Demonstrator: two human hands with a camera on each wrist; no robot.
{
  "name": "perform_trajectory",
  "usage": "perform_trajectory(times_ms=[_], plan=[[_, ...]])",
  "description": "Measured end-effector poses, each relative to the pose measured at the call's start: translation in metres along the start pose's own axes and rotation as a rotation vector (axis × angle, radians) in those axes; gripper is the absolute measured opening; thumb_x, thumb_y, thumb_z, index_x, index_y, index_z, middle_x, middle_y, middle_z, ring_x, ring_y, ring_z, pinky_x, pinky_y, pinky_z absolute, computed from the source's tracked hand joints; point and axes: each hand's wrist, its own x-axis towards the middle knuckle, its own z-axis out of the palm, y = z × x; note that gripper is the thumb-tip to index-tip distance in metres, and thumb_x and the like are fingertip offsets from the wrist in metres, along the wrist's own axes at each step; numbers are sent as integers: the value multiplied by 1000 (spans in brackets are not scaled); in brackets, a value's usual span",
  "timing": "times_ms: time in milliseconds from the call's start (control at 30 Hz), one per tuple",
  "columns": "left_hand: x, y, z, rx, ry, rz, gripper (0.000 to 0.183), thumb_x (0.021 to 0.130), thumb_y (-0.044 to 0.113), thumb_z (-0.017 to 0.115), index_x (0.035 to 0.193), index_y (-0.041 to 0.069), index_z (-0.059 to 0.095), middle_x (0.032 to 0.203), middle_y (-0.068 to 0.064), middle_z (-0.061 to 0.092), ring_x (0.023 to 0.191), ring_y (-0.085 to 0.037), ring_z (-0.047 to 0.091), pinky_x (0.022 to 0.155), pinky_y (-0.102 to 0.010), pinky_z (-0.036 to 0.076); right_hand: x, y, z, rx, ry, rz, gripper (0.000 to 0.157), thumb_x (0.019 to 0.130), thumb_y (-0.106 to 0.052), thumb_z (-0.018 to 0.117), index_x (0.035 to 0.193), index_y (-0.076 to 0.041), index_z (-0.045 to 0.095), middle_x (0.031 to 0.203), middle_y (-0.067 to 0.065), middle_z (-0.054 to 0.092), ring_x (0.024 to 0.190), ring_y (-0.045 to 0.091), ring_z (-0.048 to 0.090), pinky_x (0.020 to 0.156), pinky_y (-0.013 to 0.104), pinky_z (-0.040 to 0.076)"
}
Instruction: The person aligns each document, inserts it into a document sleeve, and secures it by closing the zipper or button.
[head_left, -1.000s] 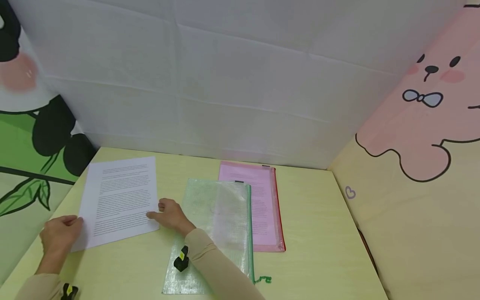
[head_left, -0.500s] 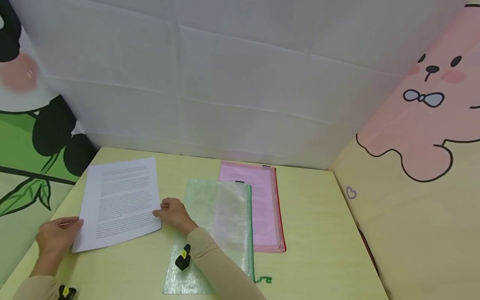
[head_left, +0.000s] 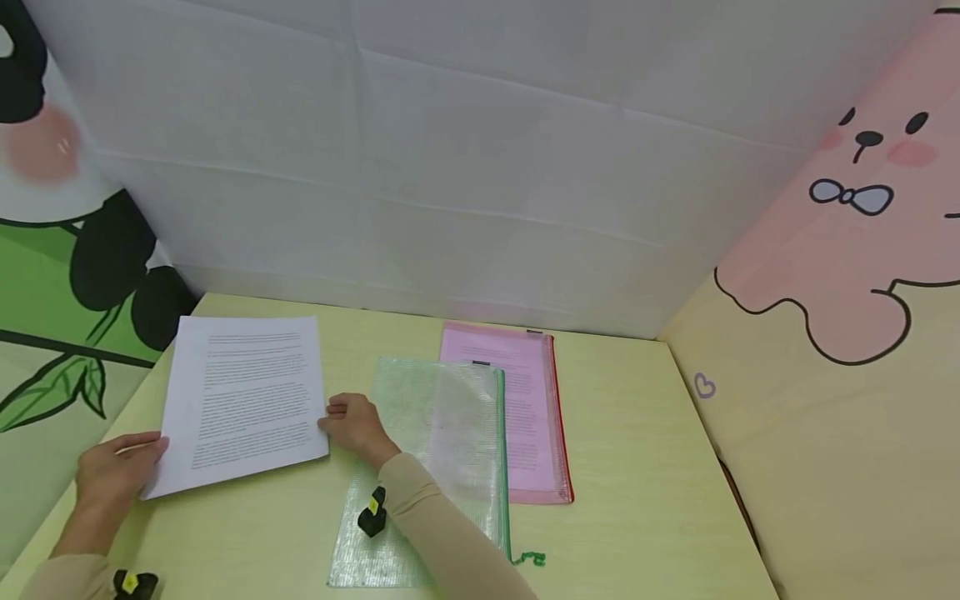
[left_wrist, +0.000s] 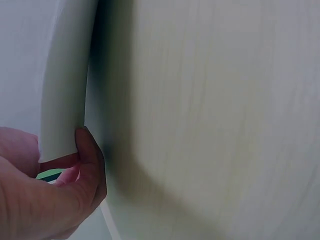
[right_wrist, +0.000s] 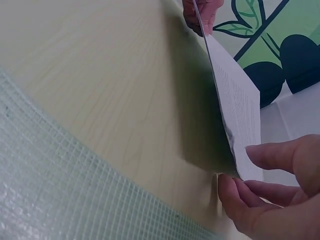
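Note:
A printed sheet of white paper [head_left: 247, 400] is held by both hands at the left of the table; whether it is one sheet or several I cannot tell. Its left edge, low down, is pinched by the left hand [head_left: 112, 475]. The right hand [head_left: 360, 425] pinches the lower right edge, with the thumb on the printed face and the fingers behind. In the right wrist view the near edge of the paper [right_wrist: 232, 110] is lifted off the table and casts a shadow. Below the right forearm lies a clear mesh zip pouch [head_left: 420, 450] with a green zipper.
A pink zip pouch [head_left: 532, 417] with a red zipper and a printed page inside lies partly under the green one. A green zipper cord [head_left: 534, 557] trails on the table [head_left: 637, 467]. A white wall sheet [head_left: 480, 167] stands behind, with painted panels at both sides.
The paper's near edge has lifted off the table. The right hand has shifted slightly right with its edge of the paper; the left hand keeps its pinch. The pouches lie where they were.

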Motion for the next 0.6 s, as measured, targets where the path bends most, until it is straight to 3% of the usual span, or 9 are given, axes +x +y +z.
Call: perform_trajectory(times_ms=[267,433,600], plan=[[-3,0,2,-27,-14,5,44,101,20,62,127,-15,59,76,16,63,64,8,50,56,-22,46,3,6,-2,56,38,-41,27,87,1,79,113,0,73,97,4,74,87,11,71,74,20,56],[-5,0,3,-37,-7,29,36,100,21,64,118,-11,66,74,20,62,64,9,51,56,-22,47,4,9,-6,109,58,-79,25,85,2,80,109,0,74,92,4,74,82,10,71,71,19,56],[-8,0,4,-79,-9,81,19,99,22,66,101,5,73,72,25,61,65,11,54,56,-20,48,4,11,-11,128,67,-93,21,85,2,81,105,-2,76,88,1,73,78,7,70,69,18,56]])
